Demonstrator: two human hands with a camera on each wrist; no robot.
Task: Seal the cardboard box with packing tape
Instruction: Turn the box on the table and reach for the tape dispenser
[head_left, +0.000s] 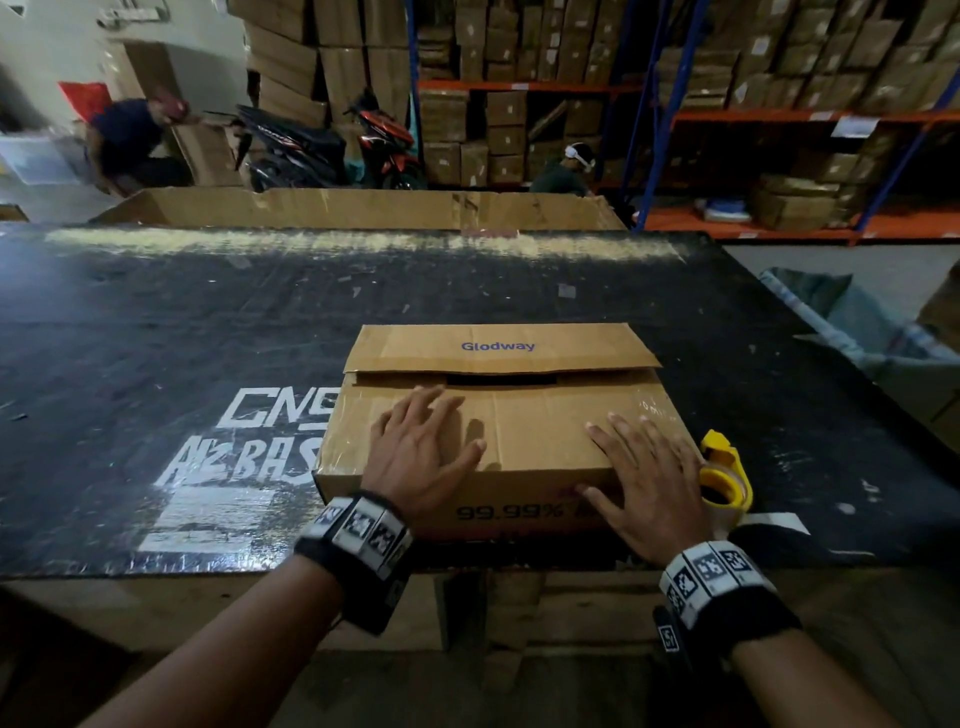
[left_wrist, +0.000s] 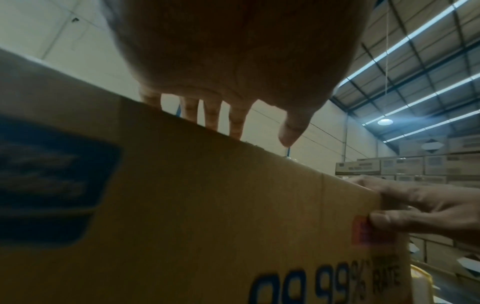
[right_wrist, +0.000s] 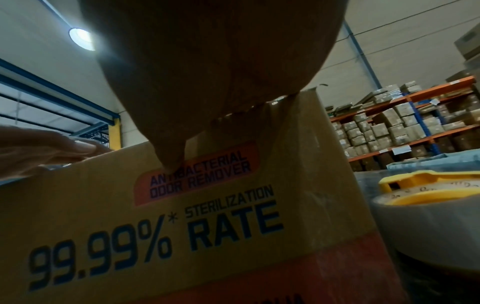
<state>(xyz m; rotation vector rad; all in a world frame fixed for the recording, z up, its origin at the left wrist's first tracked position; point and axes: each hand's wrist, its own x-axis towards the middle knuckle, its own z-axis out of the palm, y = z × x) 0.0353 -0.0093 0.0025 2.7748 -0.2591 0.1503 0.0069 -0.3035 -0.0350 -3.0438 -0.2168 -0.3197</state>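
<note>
Both hands are flat on the box (head_left: 498, 431), which sits at the near edge of the table (head_left: 208, 332). The left hand (head_left: 421, 457) presses the near flap with fingers spread and straight, gripping nothing. The right hand (head_left: 649, 478) lies wide over the near right corner, its thumb down the front face, also holding nothing. The far flap (head_left: 493, 348) is not down: it stands a little proud, with a dark gap showing at the seam. That is the risk. Lift either palm to fetch the tape (head_left: 724, 478), lying just beside the box on the right, and the near flap will likely spring up. Taping over that gap could leave a bridged, loose seal. The box is also close to the table edge, so a firm pull with the tape might drag it off.
</note>
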